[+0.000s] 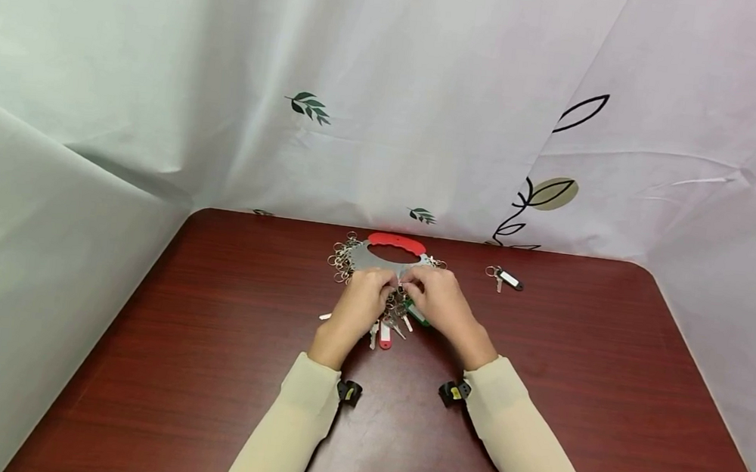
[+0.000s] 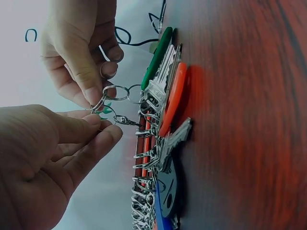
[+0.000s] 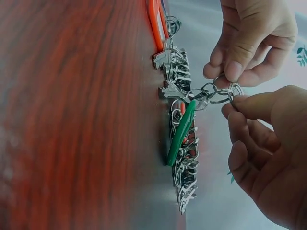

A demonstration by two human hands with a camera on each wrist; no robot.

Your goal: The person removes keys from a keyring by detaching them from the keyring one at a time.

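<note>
A large key holder has a grey metal plate [image 1: 369,258] with a red handle [image 1: 396,242] and lies at the back of the table, many small rings along its rim. Over its near edge my left hand [image 1: 368,288] and right hand [image 1: 437,296] meet fingertip to fingertip. Between thumb and fingers, the left hand pinches a metal ring by a small clasp [image 2: 125,120]. My right hand pinches a linked split key ring [image 2: 117,91]. Keys [image 2: 160,91], a green key tag [image 3: 182,133] and a red key tag [image 2: 173,98] sit below the fingers.
To the right on the dark red table [image 1: 578,362] lies a separate key [image 1: 499,284] with a black tag [image 1: 510,280]. A white patterned curtain [image 1: 396,116] stands behind the table's back edge. A blue tag [image 2: 162,211] shows low beside the holder.
</note>
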